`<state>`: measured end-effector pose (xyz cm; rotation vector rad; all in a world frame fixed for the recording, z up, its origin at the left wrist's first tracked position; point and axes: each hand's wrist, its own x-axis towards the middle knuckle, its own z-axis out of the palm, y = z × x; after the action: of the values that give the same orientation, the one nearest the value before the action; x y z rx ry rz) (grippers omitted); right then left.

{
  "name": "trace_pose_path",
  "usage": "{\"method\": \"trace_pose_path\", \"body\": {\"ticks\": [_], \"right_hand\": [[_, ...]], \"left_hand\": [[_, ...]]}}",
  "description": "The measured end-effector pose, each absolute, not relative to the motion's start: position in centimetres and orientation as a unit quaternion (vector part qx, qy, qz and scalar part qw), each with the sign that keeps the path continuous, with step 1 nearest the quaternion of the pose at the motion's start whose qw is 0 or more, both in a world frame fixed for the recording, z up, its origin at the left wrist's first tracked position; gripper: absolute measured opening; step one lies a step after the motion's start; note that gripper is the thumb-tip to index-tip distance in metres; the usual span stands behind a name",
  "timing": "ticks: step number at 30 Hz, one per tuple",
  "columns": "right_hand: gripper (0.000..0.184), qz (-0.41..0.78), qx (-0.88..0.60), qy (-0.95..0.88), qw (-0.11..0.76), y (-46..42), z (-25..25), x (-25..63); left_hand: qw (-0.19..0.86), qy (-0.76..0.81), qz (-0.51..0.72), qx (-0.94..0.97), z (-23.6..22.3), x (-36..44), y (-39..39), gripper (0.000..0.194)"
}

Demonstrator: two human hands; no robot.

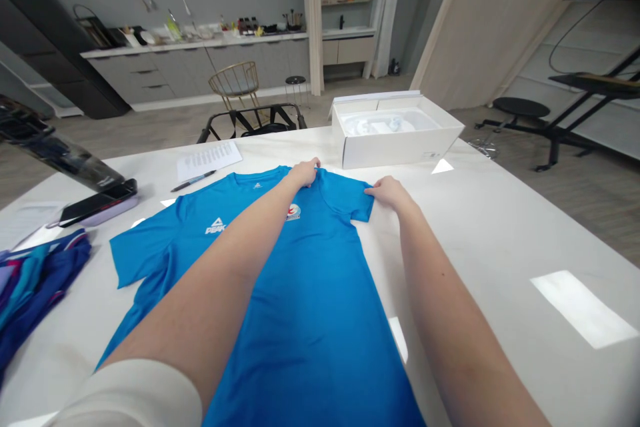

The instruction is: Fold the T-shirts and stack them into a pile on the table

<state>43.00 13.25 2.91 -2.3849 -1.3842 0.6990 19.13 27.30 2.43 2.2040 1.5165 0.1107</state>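
A blue short-sleeved T-shirt (pixel 310 287) lies spread face up on the white table, its collar at the far side. White PEAK lettering is on one side of its chest and a small round badge on the other. My left hand (pixel 304 173) reaches across the chest and pinches the shirt at the shoulder beside the collar. Out at the end of the right-hand sleeve, my right hand (pixel 390 192) grips the cuff between thumb and fingers. My left forearm covers part of the shirt's front.
Beyond the shirt stands an open white box (pixel 400 153) with clear wrapping inside. A printed sheet (pixel 210 160) and a pen (pixel 194 181) lie at the back left. Folded dark clothes (pixel 40 287) and a dark bottle-like object (pixel 85 163) are at the left. A chair (pixel 253 121) stands behind the table (pixel 500 267).
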Motion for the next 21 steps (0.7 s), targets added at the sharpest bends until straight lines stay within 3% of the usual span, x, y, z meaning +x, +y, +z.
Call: {"method": "trace_pose_path", "body": {"ticks": [4, 10, 14, 17, 21], "right_hand": [[0.03, 0.283, -0.791, -0.506, 0.197, 12.3, 5.3, 42.2], [0.045, 0.395, -0.652, -0.581, 0.285, 9.8, 10.8, 38.8], [0.049, 0.452, -0.571, -0.608, 0.316, 8.8, 13.4, 33.7], [0.047, 0.472, -0.503, -0.655, 0.31, 9.6, 13.8, 28.6], [0.042, 0.47, -0.444, -0.692, 0.322, 12.8, 11.4, 21.2]], "left_hand": [[0.242, 0.552, 0.057, 0.796, 2.1, 19.2, 27.7, 0.015], [0.433, 0.534, 0.214, 0.694, 2.0, 17.6, 26.7, 0.01], [0.496, 0.473, 0.314, 0.657, 3.2, 15.8, 25.9, 0.008], [0.561, 0.431, 0.368, 0.603, 4.5, 14.3, 25.6, 0.008], [0.597, 0.452, 0.372, 0.549, 5.2, 10.6, 24.8, 0.022]]}}
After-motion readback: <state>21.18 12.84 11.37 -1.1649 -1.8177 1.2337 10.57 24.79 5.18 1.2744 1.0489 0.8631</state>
